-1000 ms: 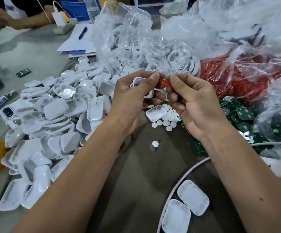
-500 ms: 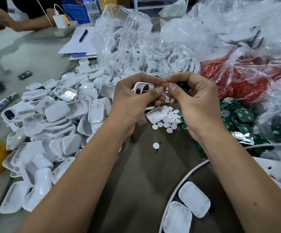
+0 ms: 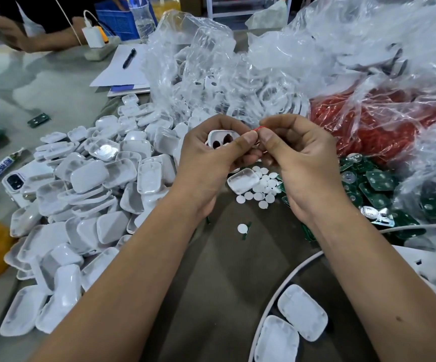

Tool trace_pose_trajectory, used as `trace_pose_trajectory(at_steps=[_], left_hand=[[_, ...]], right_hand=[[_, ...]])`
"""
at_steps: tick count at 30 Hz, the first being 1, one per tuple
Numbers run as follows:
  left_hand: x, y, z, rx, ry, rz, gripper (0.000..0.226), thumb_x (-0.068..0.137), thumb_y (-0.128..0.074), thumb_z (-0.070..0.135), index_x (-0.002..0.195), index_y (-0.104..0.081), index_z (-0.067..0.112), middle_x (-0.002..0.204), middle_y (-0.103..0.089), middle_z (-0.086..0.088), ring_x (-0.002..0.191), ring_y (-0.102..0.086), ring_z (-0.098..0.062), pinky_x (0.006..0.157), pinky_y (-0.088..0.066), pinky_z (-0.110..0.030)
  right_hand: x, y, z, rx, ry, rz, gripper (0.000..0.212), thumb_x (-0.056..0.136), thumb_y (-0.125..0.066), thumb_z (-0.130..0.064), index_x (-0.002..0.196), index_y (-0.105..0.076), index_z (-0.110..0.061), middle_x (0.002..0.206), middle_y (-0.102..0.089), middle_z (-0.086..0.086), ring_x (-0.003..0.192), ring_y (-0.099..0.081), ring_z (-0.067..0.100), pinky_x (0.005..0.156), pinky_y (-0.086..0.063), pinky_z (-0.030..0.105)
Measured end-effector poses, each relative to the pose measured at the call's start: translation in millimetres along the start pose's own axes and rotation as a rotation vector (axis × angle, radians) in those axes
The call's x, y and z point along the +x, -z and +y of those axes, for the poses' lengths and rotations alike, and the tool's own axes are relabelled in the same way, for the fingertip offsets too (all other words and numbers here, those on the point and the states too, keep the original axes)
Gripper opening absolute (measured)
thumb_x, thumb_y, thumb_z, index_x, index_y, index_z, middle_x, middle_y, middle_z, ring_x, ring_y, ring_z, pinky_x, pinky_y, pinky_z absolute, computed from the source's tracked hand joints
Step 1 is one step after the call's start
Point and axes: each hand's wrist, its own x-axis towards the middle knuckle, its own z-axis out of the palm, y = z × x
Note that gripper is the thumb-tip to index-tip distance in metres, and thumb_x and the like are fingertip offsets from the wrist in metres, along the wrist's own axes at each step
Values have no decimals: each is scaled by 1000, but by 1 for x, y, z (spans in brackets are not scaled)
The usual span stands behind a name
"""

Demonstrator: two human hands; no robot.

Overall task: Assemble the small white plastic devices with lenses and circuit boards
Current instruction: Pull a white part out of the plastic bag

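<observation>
My left hand (image 3: 209,158) grips a small white plastic housing (image 3: 219,138) with two oval openings, held above the table's middle. My right hand (image 3: 297,163) pinches a small red part (image 3: 256,129) at the housing's right edge, thumb tip against my left thumb. Below my hands lie several white round lens discs (image 3: 262,188) and one white shell (image 3: 243,180). Green circuit boards (image 3: 376,184) are heaped to the right.
A big pile of white shells (image 3: 86,194) fills the left. Clear bags of white housings (image 3: 224,82) and red parts (image 3: 368,118) stand behind. A round white-rimmed tray (image 3: 277,288) holds two shells at the lower right. Another person's arm (image 3: 42,40), paper and pen are at the far left.
The housing has turned so its two openings face me. My right hand has kept the red part against its right edge; both hands stayed nearly in place.
</observation>
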Motion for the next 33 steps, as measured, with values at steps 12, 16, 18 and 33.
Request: trace_pose_trajectory(at_steps=[12,16,18,33], left_hand=[[5,-7,-1,-218,247,87,29,102,-60,34,97,-66,6,85,-65,-7,62,-53,-12,62,-46,-22],[6,-1,5,-386,335,32,54,104,-45,44,120,-63,-4,97,-58,-16,68,-44,-14,66,-34,-23],[6,0,6,-418,336,46,45,101,-46,25,126,-61,-9,100,-55,-18,72,-45,-16,66,-36,-23],[6,-5,-5,102,162,214,31,111,-43,33,95,-51,7,73,-66,-6,50,-63,-20,43,-47,-25]], right_hand=[[2,1,-6,161,-172,97,8,94,-72,-6,87,-71,-9,77,-62,10,57,-49,10,46,-39,14],[1,1,-6,124,-177,94,4,93,-73,-5,90,-71,-4,86,-62,19,56,-47,9,47,-39,16],[1,1,-6,107,-174,98,4,93,-74,-6,90,-71,-4,87,-64,20,56,-47,10,47,-38,17],[3,4,-2,79,-154,71,5,89,-79,-9,86,-75,-10,75,-72,5,53,-51,8,48,-41,18]])
